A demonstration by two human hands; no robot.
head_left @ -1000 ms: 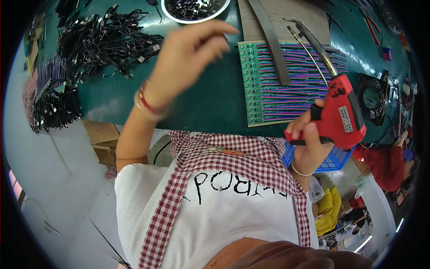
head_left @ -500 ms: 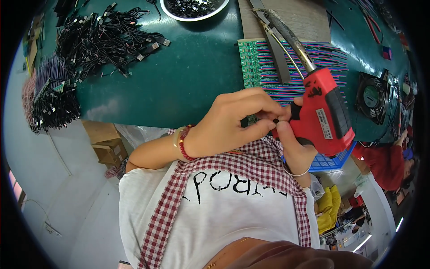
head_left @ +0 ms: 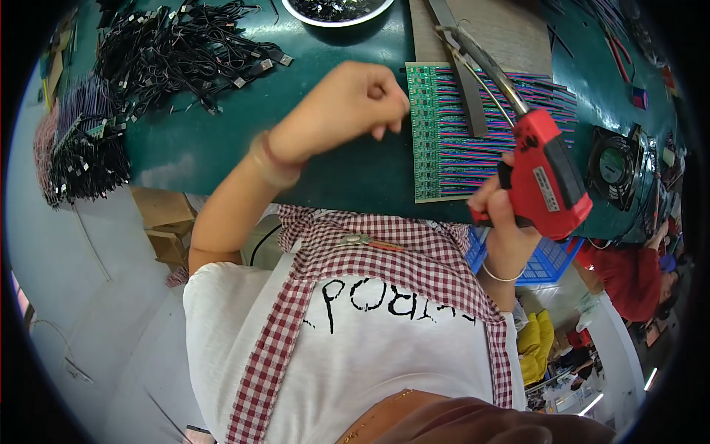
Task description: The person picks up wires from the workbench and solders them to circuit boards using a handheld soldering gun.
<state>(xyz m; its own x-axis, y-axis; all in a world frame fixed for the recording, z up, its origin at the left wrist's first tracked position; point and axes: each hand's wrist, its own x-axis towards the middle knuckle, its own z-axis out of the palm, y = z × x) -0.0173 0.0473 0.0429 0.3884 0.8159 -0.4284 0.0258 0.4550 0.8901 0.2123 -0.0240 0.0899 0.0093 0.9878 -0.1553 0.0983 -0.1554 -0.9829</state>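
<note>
My right hand (head_left: 509, 231) is wrapped round the grip of a red and black soldering gun (head_left: 546, 166), whose metal barrel slants up and left over the wired boards. My left hand (head_left: 344, 111) is raised over the green table, fingers curled closed, slightly blurred. Whatever those fingers may hold is hidden. Just right of it lies a panel of small green circuit boards (head_left: 424, 137) with rows of dark, pink and blue wires (head_left: 510, 140) running right. A grey metal bar (head_left: 473, 111) rests across the wires.
Black cables with USB plugs (head_left: 177, 63) lie heaped at the far left, near bundled wires (head_left: 85, 166). A white-rimmed bowl (head_left: 347, 23) of small dark parts stands at the back. A black fan (head_left: 615, 166) sits at right, above a blue crate (head_left: 551, 268). Another person's red sleeve (head_left: 625, 275) shows beyond.
My left hand has left the right hand and moved up and left, its fingers curled. The right hand, with the soldering gun, has shifted slightly right; the boards' lower part is now uncovered.
</note>
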